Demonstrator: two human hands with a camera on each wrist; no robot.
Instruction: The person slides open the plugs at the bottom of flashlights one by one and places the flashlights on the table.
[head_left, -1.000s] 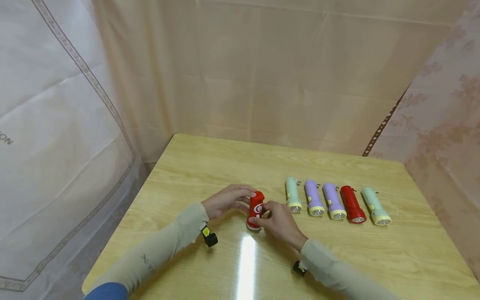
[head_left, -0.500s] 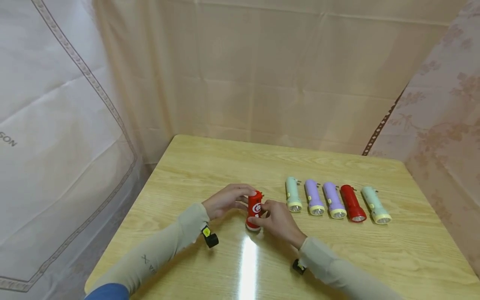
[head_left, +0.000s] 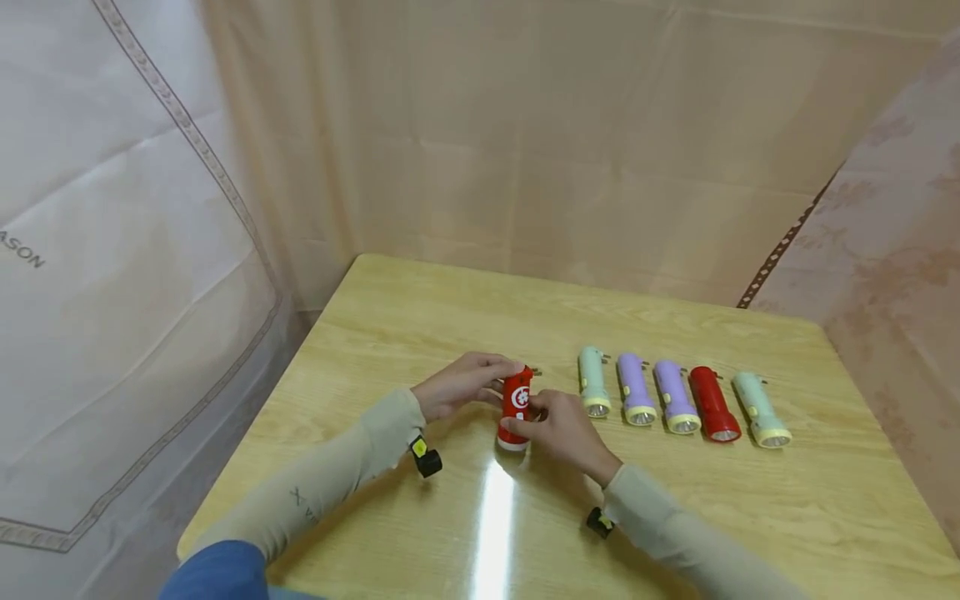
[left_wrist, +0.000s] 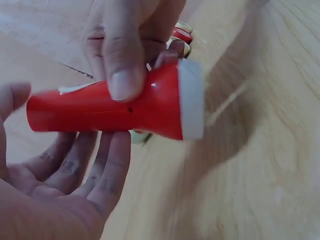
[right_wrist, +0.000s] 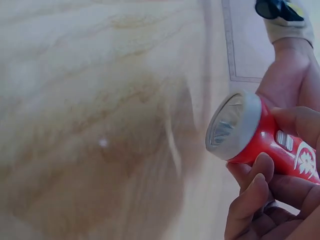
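Observation:
Both hands hold a red flashlight (head_left: 517, 385) with a white head ring and a round white emblem, head down and slightly tilted over the table. My right hand (head_left: 566, 429) pinches the barrel near the head, thumb on the near side. The left hand (head_left: 459, 388) has its thumb at the tail end, where metal plug prongs (head_left: 536, 372) stick out to the right. In the left wrist view, the left fingertips meet the underside of the flashlight (left_wrist: 162, 112). A grey switch (right_wrist: 284, 140) and the clear lens (right_wrist: 225, 131) show in the right wrist view.
Right of the hands, several flashlights lie in a row on the wooden table (head_left: 420, 300): mint (head_left: 592, 375), purple (head_left: 633, 383), purple (head_left: 672, 390), red (head_left: 711, 396) and mint (head_left: 756, 402), lenses toward me. Curtains (head_left: 525, 150) hang behind and at both sides.
The red flashlight has turned a little in the hands; its prongs now show clearly at the tail's right side. Both hands keep their hold. The head view has shifted slightly.

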